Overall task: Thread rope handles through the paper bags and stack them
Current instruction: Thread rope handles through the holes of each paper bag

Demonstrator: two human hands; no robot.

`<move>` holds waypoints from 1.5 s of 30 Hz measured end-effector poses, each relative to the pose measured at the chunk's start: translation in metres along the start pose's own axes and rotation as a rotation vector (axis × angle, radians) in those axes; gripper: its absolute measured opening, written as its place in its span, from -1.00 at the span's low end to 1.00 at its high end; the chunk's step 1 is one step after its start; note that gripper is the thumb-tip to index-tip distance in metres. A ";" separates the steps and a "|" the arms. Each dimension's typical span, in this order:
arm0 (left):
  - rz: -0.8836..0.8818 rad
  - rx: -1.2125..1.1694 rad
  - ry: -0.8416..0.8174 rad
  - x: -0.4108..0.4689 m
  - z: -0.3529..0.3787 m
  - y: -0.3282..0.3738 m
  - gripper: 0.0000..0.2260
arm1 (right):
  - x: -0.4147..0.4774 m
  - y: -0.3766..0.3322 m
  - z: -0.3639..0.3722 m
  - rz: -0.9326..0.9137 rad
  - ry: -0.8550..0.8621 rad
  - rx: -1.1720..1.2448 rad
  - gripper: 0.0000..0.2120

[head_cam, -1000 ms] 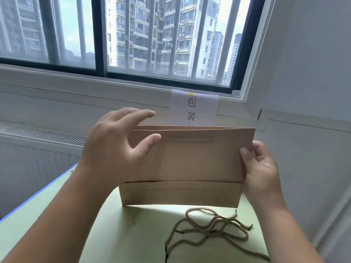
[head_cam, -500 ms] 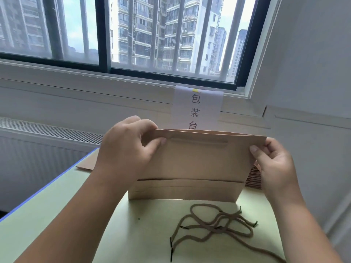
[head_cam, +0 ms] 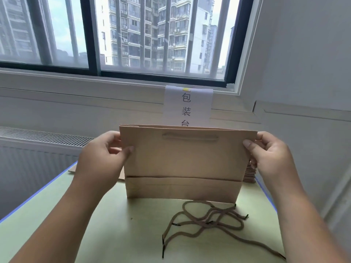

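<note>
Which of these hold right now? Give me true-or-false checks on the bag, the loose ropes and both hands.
1. Loose ropes lie on the table in front of the paper bag. True.
2. The paper bag lies flat. False: it is held upright.
3. The left hand and the right hand each grip an upper corner of the paper bag. True.
4. The right hand holds a rope. False: it grips only the paper bag; the ropes lie untouched.
</note>
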State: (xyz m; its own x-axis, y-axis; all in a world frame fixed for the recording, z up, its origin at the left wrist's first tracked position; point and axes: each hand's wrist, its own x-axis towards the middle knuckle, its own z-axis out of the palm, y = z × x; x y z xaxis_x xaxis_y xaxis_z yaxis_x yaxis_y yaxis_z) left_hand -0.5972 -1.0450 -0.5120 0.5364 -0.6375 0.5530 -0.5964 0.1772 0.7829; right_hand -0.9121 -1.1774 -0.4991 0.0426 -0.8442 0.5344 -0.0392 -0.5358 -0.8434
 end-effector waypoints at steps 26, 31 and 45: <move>0.152 -0.249 -0.114 0.025 0.084 0.036 -0.71 | 0.018 0.023 -0.057 -0.172 0.276 -0.068 -0.79; 0.093 -0.132 -0.150 0.024 0.122 0.004 -0.85 | 0.026 0.076 -0.050 -0.006 0.265 -0.213 -0.85; 0.081 0.283 -0.262 0.036 0.160 -0.041 -0.77 | 0.030 0.117 -0.025 0.085 0.010 -0.660 -0.72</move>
State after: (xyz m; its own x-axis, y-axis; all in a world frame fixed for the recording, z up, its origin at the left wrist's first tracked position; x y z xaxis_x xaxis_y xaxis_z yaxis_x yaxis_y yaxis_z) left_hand -0.6485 -1.1956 -0.5700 0.3320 -0.8066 0.4891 -0.7912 0.0442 0.6099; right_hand -0.9408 -1.2657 -0.5801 0.0029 -0.8823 0.4707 -0.6456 -0.3611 -0.6730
